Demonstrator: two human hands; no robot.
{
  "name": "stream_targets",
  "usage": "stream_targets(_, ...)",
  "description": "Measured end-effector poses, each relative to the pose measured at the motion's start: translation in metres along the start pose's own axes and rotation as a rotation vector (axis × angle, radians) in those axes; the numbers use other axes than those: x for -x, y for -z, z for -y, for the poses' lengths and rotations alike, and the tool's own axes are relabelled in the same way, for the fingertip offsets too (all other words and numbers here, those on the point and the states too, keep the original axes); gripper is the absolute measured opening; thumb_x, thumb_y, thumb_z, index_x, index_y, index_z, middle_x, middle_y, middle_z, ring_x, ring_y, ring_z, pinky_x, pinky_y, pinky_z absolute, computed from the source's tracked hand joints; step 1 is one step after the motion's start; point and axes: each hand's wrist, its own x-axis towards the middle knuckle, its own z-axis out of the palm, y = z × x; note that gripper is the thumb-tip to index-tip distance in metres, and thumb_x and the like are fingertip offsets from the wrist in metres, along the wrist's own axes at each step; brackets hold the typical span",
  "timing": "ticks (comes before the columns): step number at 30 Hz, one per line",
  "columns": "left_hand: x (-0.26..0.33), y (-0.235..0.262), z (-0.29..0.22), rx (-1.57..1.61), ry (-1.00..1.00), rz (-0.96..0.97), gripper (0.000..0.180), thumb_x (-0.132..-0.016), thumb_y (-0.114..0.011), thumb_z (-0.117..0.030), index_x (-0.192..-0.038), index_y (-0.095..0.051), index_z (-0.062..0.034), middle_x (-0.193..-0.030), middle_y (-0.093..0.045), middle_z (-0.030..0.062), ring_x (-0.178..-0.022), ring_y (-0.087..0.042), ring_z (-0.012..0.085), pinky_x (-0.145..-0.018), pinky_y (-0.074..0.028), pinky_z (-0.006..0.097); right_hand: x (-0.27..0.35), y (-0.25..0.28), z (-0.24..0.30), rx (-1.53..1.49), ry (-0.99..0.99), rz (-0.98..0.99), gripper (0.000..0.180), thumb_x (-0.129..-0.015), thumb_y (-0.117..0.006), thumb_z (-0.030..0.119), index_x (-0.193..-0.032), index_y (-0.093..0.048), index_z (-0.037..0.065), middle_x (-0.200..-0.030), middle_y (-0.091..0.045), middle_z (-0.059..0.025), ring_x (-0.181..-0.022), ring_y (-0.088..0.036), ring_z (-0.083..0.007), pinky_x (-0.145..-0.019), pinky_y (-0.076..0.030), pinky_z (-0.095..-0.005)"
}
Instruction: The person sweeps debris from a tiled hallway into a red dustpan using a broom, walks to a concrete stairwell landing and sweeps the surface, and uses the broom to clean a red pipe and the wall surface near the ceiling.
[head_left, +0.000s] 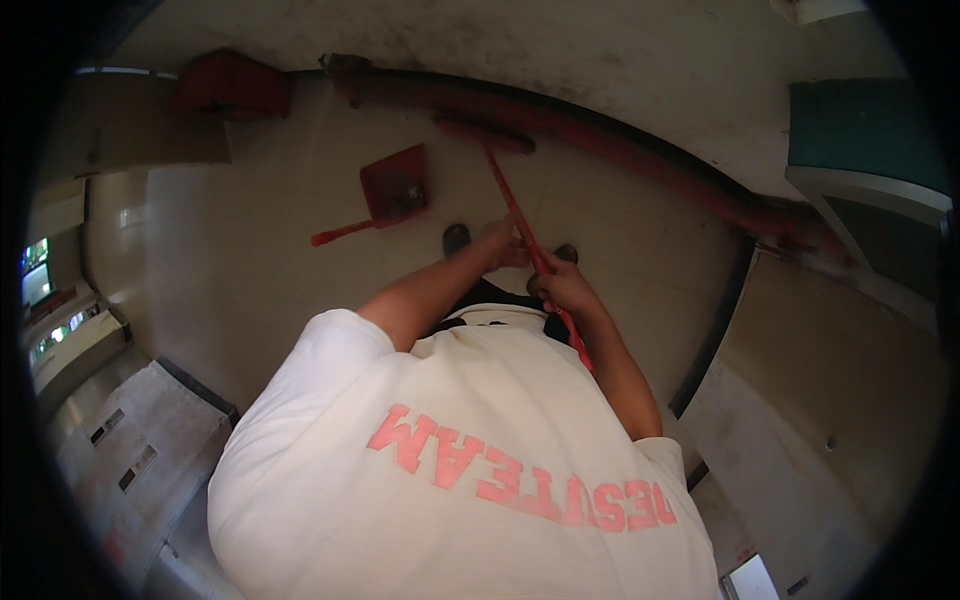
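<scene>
I hold a broom with a red handle (502, 184), its dark red head (484, 131) resting on the floor by the far wall. My left hand (504, 246) is closed round the middle of the handle. Lower down, nearer my body, my right hand (567, 288) grips the same handle, whose end runs past my right forearm. A red dustpan (395, 187) lies on the floor left of the broom, its short handle pointing left. Some dark debris (412, 196) shows in its pan, too blurred to name.
A red ledge (600, 140) runs along the far wall. A red bag-like object (232, 86) sits at the far left. Grey metal cabinets (150, 440) stand at left, and a brown panel (830, 350) at right. My shoes (456, 238) are just beyond my hands.
</scene>
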Motion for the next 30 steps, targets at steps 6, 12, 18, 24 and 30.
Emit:
stream_targets(6, -0.127, -0.072, 0.084, -0.584, -0.335, 0.03, 0.032, -0.087, -0.059, -0.025, -0.111, -0.055, -0.0042, -0.099, -0.064, 0.0153, -0.08, -0.067, 0.0317, -0.066, -0.058, 0.049, 0.053, 0.094, -0.012, -0.058, -0.139, -0.044, 0.066, -0.083, -0.055, 0.005, -0.147, -0.04, 0.014, -0.067, -0.055, -0.0041, -0.051, -0.051, -0.0122, -0.044, -0.041, -0.0259)
stream_targets(12, -0.087, -0.223, 0.098, -0.222, 0.01, -0.219, 0.027, -0.085, -0.062, -0.023, -0.105, -0.058, -0.0054, -0.095, -0.065, 0.0137, -0.08, -0.067, 0.0295, -0.066, -0.058, 0.046, 0.231, 0.175, -0.038, 0.081, -0.141, -0.268, 0.063, -0.085, -0.055, 0.007, -0.146, -0.04, 0.005, -0.075, -0.063, -0.0078, -0.05, -0.052, -0.0109, -0.045, -0.042, -0.024)
stream_targets(18, -0.083, -0.24, 0.081, -0.216, 0.021, -0.261, 0.023, -0.083, -0.064, -0.022, -0.099, -0.062, -0.0066, -0.092, -0.066, 0.012, -0.08, -0.067, 0.0274, -0.066, -0.058, 0.043, 0.226, 0.177, -0.058, 0.403, 0.118, -0.606, 0.042, -0.09, -0.061, 0.01, -0.13, -0.056, -0.002, -0.093, -0.064, -0.0064, -0.076, -0.057, -0.0108, -0.071, -0.047, -0.0241)
stream_targets(24, -0.105, -0.133, 0.032, -0.551, -0.186, -0.282, 0.018, -0.081, -0.067, -0.02, -0.093, -0.065, -0.0077, -0.088, -0.067, 0.0103, -0.08, -0.067, 0.0252, -0.067, -0.057, 0.039, 0.15, 0.146, -0.025, 0.09, 0.057, -0.456, 0.037, -0.093, -0.061, 0.014, -0.126, -0.059, -0.003, -0.084, -0.062, -0.0029, -0.071, -0.055, -0.0089, -0.065, -0.046, -0.0226)
stream_targets(30, -0.094, -0.112, -0.011, -1.545, -0.5, -0.176, 0.013, -0.078, -0.07, -0.019, -0.087, -0.068, -0.0089, -0.084, -0.068, 0.0087, -0.08, -0.067, 0.0231, -0.067, -0.057, 0.036, 0.138, 0.137, 0.012, -0.26, -0.102, -0.482, 0.037, -0.093, -0.061, 0.016, -0.126, -0.06, 0.0, -0.062, -0.047, 0.0061, -0.047, -0.037, -0.0023, -0.042, -0.029, -0.019)
